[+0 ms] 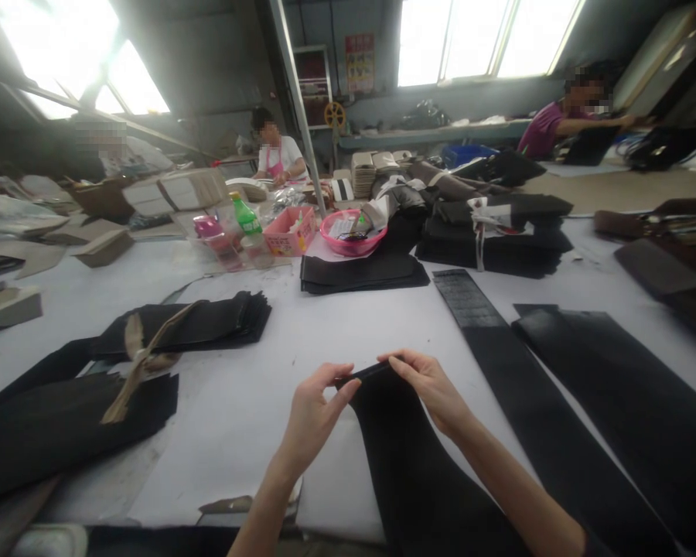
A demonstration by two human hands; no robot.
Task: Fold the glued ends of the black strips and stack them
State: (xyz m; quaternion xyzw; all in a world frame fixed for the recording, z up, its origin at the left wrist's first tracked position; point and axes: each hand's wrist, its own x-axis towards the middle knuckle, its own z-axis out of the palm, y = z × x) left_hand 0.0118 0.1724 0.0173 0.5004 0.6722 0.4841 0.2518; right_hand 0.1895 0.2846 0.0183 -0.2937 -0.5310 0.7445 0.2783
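A long black sheet of leather-like material (403, 456) hangs toward me, its far edge raised between my two hands. My left hand (319, 410) pinches the left corner of that edge between thumb and fingers. At the right corner, my right hand (432, 383) grips the same edge, thumb on the near side. The edge looks folded over in a narrow strip. To the right lies a long black strip (499, 363) with a shinier far end, beside wider black pieces (609, 363). Beyond my hands sits a short stack of black pieces (363, 273).
At left are black bundles (209, 321) with a tan tie (145, 356). Farther back stand a pink round basket (353, 236), a pink box (290, 232), a green bottle (245, 215) and a tied black stack (493, 240). A metal pole (298, 93) rises behind. Several people work beyond.
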